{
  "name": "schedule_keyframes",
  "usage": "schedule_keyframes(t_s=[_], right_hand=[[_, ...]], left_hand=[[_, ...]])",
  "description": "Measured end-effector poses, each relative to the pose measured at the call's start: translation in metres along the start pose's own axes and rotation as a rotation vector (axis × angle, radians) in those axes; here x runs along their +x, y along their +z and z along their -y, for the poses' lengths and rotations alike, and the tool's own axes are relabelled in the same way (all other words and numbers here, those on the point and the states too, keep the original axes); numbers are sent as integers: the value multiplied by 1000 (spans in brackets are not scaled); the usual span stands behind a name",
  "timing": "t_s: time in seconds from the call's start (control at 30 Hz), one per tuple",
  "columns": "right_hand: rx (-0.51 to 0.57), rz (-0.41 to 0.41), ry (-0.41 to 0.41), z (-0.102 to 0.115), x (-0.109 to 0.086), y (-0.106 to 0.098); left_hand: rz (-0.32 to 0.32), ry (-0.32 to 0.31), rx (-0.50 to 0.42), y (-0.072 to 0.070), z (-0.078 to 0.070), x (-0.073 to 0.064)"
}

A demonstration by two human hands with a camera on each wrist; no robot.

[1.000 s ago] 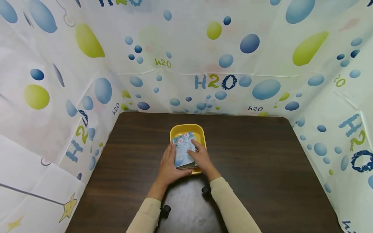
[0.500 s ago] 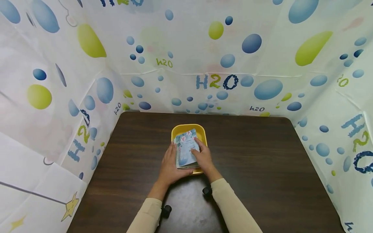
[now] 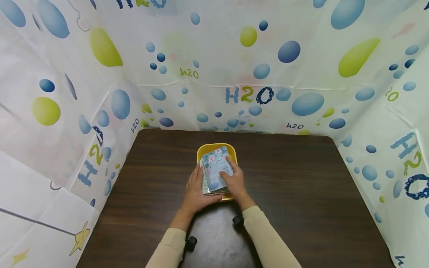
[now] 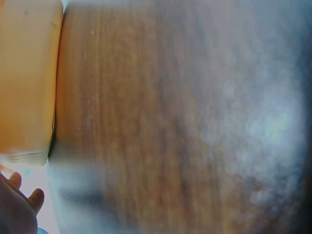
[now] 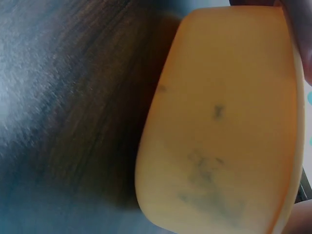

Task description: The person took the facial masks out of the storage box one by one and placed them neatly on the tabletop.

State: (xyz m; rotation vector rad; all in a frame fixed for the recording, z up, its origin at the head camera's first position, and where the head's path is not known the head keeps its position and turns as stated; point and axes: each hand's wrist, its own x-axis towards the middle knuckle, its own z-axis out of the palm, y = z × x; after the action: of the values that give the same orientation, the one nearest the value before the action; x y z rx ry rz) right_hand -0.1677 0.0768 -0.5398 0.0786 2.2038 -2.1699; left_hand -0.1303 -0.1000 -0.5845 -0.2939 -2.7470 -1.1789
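A yellow plastic tray (image 3: pixel 232 152) stands on the table, its outer wall filling much of the right wrist view. Over it lies a stack of thin cards or booklets (image 3: pixel 205 185). My left hand (image 3: pixel 193 191) holds this stack, fingers along its left side and thumb along the near edge. On top, a light blue card with pink flowers (image 3: pixel 216 169) is turned askew and reaches past the stack's right side. My right hand (image 3: pixel 236 183) pinches that card by its right edge. The stack's underside and whatever is inside the tray are hidden.
The dark brown wooden table (image 3: pixel 288 193) extends around the tray, with a shiny patch in front. A white sheet printed with blue and green spots (image 3: pixel 201 48) encloses the back and sides. Both sleeves carry a small black wrist camera (image 3: pixel 191 243).
The flowered card has slid rightward and a little away across the stack, uncovering more of the pale one beneath. My right hand has shifted slightly right with it; my left hand stays almost still.
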Motion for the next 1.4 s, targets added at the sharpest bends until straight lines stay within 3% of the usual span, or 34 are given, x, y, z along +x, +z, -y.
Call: schedule_keyframes(t_s=[0.43, 0.6, 1.1, 1.4], right_hand=[[-33, -47, -73, 24, 10, -9], [-14, -46, -114, 32, 17, -15], [39, -117, -147, 49, 35, -40], [23, -142, -102, 58, 42, -55]], left_hand=[[36, -63, -5, 4, 1, 1], [29, -58, -24, 2, 2, 1], [23, -70, -22, 2, 2, -1], [41, -97, -49, -1, 0, -2]])
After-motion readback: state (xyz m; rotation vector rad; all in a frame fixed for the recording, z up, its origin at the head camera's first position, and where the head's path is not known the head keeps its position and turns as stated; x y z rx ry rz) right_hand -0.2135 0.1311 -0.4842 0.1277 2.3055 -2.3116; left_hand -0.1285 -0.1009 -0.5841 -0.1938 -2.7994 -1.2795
